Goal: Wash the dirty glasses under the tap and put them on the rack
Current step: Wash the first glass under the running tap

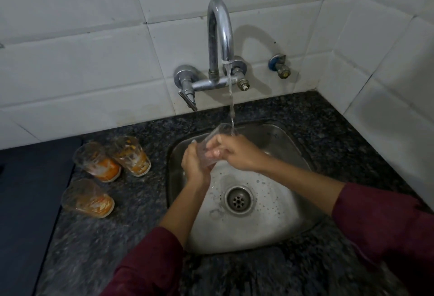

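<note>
Both hands hold one clear glass over the steel sink, at centre of the frame, just below the water stream that falls from the curved tap. The left hand is curled under and around the glass base; the right hand closes its fingers on the side of the glass. The glass is tilted, mouth toward the upper right. Foam and drops lie around the drain.

At centre left, on the dark speckled table, stand three dirty glasses with orange residue — two close together, w/ one beside the other, and a third lower left. Both sleeves are dark red.
</note>
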Available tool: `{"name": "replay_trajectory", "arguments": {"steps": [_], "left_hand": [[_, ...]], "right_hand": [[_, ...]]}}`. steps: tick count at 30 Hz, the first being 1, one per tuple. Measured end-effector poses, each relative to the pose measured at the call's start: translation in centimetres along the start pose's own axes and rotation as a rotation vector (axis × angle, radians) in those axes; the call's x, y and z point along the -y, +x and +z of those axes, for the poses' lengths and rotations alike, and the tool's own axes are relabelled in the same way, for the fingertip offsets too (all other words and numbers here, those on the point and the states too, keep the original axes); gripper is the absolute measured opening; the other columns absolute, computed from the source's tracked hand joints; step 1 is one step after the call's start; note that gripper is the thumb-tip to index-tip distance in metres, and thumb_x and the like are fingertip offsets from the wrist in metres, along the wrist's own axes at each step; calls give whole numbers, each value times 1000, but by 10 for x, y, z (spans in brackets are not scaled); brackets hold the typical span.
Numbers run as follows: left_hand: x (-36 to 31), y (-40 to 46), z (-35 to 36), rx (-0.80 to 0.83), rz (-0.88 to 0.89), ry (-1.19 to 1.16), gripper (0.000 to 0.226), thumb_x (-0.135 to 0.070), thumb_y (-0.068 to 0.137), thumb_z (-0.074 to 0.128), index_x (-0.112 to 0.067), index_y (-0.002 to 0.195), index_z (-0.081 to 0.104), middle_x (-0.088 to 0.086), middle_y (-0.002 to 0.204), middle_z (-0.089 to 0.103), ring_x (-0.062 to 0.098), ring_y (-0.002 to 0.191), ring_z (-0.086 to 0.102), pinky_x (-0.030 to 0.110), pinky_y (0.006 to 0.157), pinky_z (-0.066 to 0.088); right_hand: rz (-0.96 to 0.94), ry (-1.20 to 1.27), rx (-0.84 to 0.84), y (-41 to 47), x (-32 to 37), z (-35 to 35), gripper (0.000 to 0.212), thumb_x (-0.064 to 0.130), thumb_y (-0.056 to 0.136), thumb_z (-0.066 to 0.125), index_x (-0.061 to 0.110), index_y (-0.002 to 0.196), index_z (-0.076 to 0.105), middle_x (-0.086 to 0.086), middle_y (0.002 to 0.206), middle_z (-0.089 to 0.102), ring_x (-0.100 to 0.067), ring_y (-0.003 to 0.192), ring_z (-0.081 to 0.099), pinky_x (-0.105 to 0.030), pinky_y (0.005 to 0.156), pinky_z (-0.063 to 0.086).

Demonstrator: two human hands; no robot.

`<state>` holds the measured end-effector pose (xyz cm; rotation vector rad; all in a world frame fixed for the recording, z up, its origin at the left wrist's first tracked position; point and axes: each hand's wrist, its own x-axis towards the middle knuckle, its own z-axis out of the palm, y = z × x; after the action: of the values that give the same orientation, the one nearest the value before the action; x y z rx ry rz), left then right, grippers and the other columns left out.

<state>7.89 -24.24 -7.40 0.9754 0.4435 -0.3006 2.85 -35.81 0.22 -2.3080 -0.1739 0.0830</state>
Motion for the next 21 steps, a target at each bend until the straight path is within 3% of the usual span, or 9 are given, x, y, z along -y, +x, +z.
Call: {"name": "replay_trajectory", "arguments": {"steps": [2, 4, 6, 10, 13, 15, 18, 19, 21], "left_hand": [[-17, 2, -2, 175, -279, 35, 34, -32, 96, 42, -6, 83, 60, 12, 69, 65, 22, 57, 63, 27, 54, 53], [-27, 5, -2, 241, -409, 41, 37, -31, 99, 37, -7, 84, 61, 11, 68, 67, 23, 62, 66, 29, 54, 55], [-23, 0, 2, 234, -333, 20, 37, -36, 99, 39, -8, 92, 63, 9, 74, 71, 21, 63, 69, 30, 56, 55], [2, 0, 6, 41, 60, 1, 17, -27, 92, 58, -12, 98, 64, 10, 87, 70, 22, 73, 68, 40, 69, 57], [-4, 4, 3, 122, -123, -68, 27, -28, 95, 45, -8, 94, 63, 8, 74, 68, 18, 56, 63, 26, 50, 51], [-8, 8, -3, 225, -292, -98, 27, -23, 95, 39, -7, 93, 60, 9, 77, 66, 19, 58, 63, 24, 47, 51], [-2, 7, -6, 224, -453, -17, 24, -20, 84, 47, -5, 99, 57, 10, 78, 58, 20, 55, 61, 26, 45, 53], [0, 6, -3, 200, -478, 10, 26, -22, 86, 46, -4, 100, 59, 11, 78, 60, 20, 57, 61, 26, 48, 54], [2, 5, 3, 186, -507, 62, 32, -25, 91, 45, -4, 106, 63, 13, 91, 66, 23, 76, 66, 31, 66, 58]], "right_hand": [[-182, -280, 158, -9, -9, -6, 31, 17, 91, 57, 17, 122, 54, -5, 116, 67, -20, 105, 63, -32, 89, 49], [-234, -412, 226, -11, -14, -11, 32, 19, 92, 56, 14, 123, 51, -6, 117, 66, -25, 105, 62, -34, 88, 48], [-184, -342, 151, -4, -6, -11, 28, 17, 92, 56, 14, 120, 53, -4, 116, 67, -23, 106, 63, -34, 87, 50], [170, 102, -74, 14, 12, -14, 12, 16, 91, 57, 15, 102, 59, 1, 95, 66, -11, 88, 63, -30, 83, 50], [-121, -230, 58, 9, -2, -12, 18, 20, 90, 57, 16, 108, 59, -5, 104, 68, -18, 93, 64, -32, 83, 51], [-317, -332, -27, 3, -22, -10, 20, 22, 87, 61, 12, 104, 63, -7, 102, 67, -22, 96, 61, -27, 85, 46], [-275, -165, -415, -1, -39, 3, 49, 39, 74, 69, 9, 111, 58, -10, 114, 53, -21, 106, 50, -29, 90, 44], [-164, -29, -459, -2, -37, 9, 66, 41, 69, 73, 10, 122, 50, -9, 122, 45, -19, 113, 46, -28, 94, 42], [86, 363, -334, -1, -32, 18, 90, 27, 65, 83, 18, 138, 31, -2, 130, 39, -14, 119, 44, -29, 100, 40]]}}
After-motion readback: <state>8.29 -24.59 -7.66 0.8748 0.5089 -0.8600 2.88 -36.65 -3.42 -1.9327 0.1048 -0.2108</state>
